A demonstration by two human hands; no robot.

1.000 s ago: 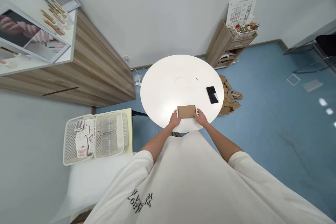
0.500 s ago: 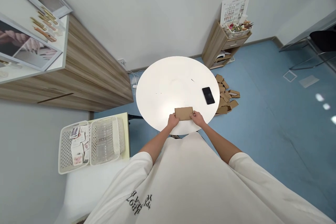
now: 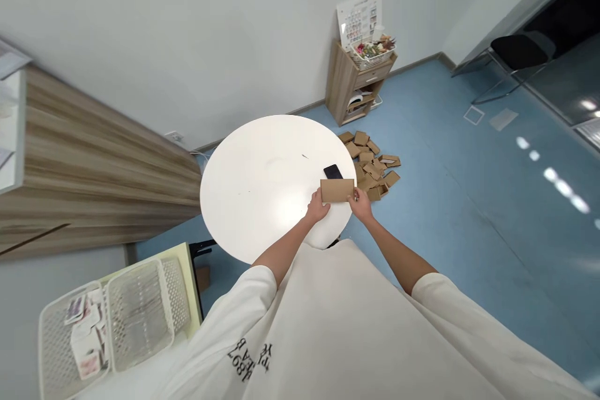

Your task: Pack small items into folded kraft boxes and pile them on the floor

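Note:
A small brown cardboard box (image 3: 337,190), closed and flat, is held level between my two hands over the right front edge of the round white table (image 3: 253,169). My left hand (image 3: 317,207) grips its left end, thumb along the near side. On the other end, my right hand (image 3: 360,205) is closed with its fingers curled round the corner. Just behind the box a black phone (image 3: 332,172) lies on the table, its near part hidden by the box.
Several brown cardboard boxes (image 3: 372,169) lie heaped on the blue floor right of the table. A wooden cabinet (image 3: 360,78) with a flower basket (image 3: 372,53) stands at the wall. White plastic baskets (image 3: 110,325) sit at lower left; a black chair (image 3: 518,53) is far right.
My view has turned to the right. Both hands have carried the box from the table's front middle to its right edge, toward the heap of boxes; the grip has stayed.

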